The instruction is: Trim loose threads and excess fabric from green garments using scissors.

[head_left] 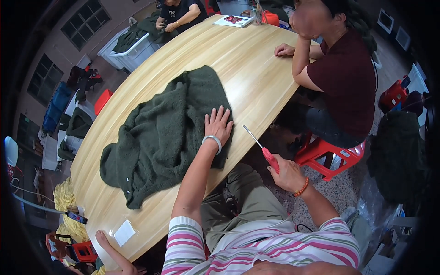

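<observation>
A dark green fuzzy knit garment (pixel 158 130) lies spread and rumpled on the pale wooden table (pixel 183 57), with a few small white buttons near its lower left end. My left hand (pixel 218 124) rests flat on its right part, fingers apart, a pale bangle at the wrist. In my right hand (pixel 289 174), held off the table's edge above the floor, is a screwdriver-like tool (pixel 269 159) with a pinkish-red handle and a slim metal shaft. The shaft points up and left toward the garment without touching it. I cannot make out its tip clearly.
A person in a maroon shirt (pixel 346 78) sits at the right on a red stool (pixel 327 160). Across the table another person (pixel 181 13) handles dark fabric beside a white bin (pixel 133 52). A third person's arm (pixel 112 252) lies near a white card (pixel 124 232).
</observation>
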Available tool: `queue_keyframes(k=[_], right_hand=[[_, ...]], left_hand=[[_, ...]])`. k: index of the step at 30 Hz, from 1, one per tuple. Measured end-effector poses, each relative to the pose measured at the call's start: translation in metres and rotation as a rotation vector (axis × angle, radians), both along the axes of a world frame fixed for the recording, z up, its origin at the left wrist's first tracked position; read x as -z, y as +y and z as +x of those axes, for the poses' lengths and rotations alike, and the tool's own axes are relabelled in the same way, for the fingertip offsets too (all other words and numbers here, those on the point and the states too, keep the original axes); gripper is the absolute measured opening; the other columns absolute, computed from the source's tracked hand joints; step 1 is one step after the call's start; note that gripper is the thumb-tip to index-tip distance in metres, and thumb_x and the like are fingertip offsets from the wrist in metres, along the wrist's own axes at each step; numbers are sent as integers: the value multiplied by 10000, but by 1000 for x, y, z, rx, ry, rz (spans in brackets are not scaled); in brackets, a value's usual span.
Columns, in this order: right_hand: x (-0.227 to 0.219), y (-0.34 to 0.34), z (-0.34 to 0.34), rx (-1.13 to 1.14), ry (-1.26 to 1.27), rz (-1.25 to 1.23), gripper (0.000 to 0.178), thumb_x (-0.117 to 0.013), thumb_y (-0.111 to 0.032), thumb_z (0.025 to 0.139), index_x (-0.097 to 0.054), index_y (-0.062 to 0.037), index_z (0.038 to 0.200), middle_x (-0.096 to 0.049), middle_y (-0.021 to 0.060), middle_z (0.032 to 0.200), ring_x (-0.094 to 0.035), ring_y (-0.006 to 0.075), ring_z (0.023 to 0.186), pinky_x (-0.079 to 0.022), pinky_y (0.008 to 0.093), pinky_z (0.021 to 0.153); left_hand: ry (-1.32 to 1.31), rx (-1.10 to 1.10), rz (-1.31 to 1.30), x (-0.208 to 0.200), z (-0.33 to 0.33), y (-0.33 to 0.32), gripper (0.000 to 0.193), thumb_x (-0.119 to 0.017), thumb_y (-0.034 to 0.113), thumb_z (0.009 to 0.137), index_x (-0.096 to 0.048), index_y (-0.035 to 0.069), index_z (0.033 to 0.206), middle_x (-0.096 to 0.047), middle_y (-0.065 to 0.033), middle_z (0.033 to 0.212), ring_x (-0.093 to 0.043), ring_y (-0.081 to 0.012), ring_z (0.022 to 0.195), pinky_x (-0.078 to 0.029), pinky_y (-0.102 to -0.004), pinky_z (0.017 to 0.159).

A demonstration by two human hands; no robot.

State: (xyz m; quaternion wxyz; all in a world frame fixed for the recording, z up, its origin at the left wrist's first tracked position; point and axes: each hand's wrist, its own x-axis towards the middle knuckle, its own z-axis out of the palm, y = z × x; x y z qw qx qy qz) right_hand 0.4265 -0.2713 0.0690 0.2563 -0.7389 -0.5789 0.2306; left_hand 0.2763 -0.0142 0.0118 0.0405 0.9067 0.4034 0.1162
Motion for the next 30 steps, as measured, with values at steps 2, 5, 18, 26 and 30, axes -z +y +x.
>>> queue_keyframes(k=[2,5,18,26,30], right_hand=[[0,3,0,-12,7,-16,367,-599,-220,860,-503,-42,1166,-633,244,805,-615,441,784,-487,511,696],[-6,10,-3,-21,-39,-43,363,-603,-218,855,-514,-45,1161,-637,234,803,-620,433,781,-487,506,695],[9,35,-8,22,74,-19,250,-592,-117,873,-562,21,1078,-638,160,692,-632,357,676,-461,446,626],[38,31,0,-49,248,87,402,-548,-53,900,-481,36,1286,-631,144,826,-595,221,653,-479,343,652],[40,29,4,-76,198,36,402,-531,-25,899,-470,64,1287,-624,152,873,-584,185,672,-474,321,652]], left_hand=[[12,12,9,3,1,-3,526,-441,401,953,-388,180,1427,-301,-86,1521,-239,-329,1409,-156,-527,1135],[-23,28,-8,1,-1,-8,504,-440,394,954,-406,209,1421,-300,-78,1524,-232,-325,1413,-135,-528,1140],[-231,83,-69,5,-5,-15,524,-483,404,910,-474,157,1372,-318,-165,1497,-219,-401,1401,-103,-588,1126],[-300,104,-143,10,2,-16,535,-476,411,900,-488,143,1363,-307,-188,1496,-171,-417,1412,-41,-609,1127],[-347,94,-198,13,5,-16,557,-482,415,893,-471,143,1378,-289,-192,1505,-136,-412,1424,5,-615,1125]])
